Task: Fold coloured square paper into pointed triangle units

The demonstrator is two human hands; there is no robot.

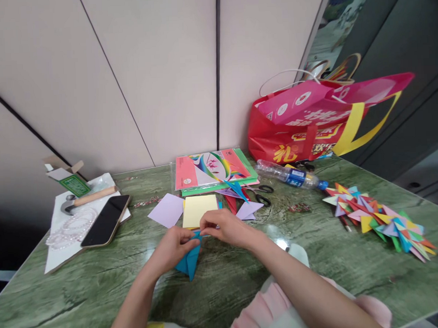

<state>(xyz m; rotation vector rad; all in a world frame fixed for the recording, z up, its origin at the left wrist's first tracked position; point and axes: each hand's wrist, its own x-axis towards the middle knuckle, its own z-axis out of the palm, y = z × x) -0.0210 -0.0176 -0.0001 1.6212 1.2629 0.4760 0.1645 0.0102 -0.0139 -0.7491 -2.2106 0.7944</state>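
A partly folded blue paper (189,263) hangs between my hands, its point toward me. My left hand (176,247) pinches its upper edge between thumb and fingers. My right hand (220,226) is closed at the paper's upper right corner, fingertips pressed together. Just beyond them lies a stack of pale yellow square sheets (200,210), with a lilac square (166,210) to its left. Folded lilac paper (249,209) and a red folded piece (231,202) are on the right, near black-handled scissors (263,195).
Paper packs (214,170) lie at the back beside a red bag (297,124) and a plastic bottle (292,175). Colourful folded papers (379,218) are at right. A phone (107,220), hammer (90,197), beads (71,229) and small box (73,184) are at left.
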